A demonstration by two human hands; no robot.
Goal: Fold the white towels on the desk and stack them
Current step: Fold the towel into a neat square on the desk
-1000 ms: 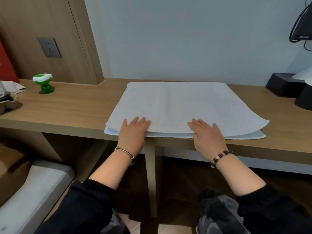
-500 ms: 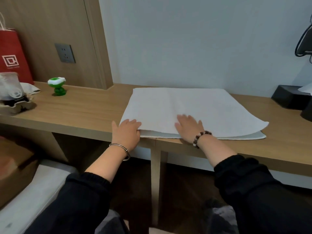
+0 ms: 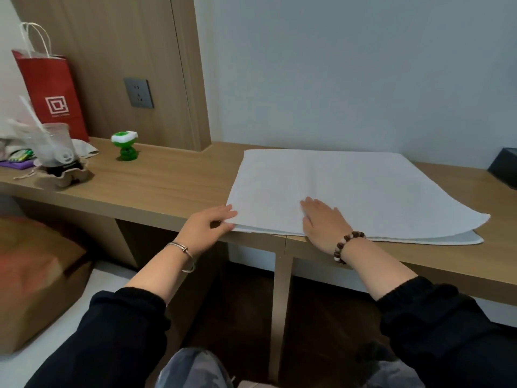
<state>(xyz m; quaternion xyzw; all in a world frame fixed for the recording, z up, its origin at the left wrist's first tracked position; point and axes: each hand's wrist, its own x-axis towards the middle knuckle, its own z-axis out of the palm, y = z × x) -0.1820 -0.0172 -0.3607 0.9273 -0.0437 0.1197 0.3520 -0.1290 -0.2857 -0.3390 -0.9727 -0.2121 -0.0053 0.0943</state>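
Observation:
A large white towel (image 3: 363,191) lies flat on the wooden desk (image 3: 167,189), folded in two layers, its lower layer showing along the front and right edges. My left hand (image 3: 205,229) is at the towel's near left corner, thumb and fingers pinching the corner of the towel. My right hand (image 3: 323,219) lies flat on the towel near its front edge, fingers straight and pressing down. A bead bracelet is on the right wrist, a metal bangle on the left.
On the desk's left stand a red paper bag (image 3: 51,93), a clear cup in a cardboard holder (image 3: 57,155) and a small green toy (image 3: 126,147). A black box (image 3: 505,169) sits at the far right. A cardboard box (image 3: 36,278) is on the floor at left.
My left hand slid left from the towel's front edge to its near left corner and now pinches it. My right hand moved left along the front edge. The view turned left.

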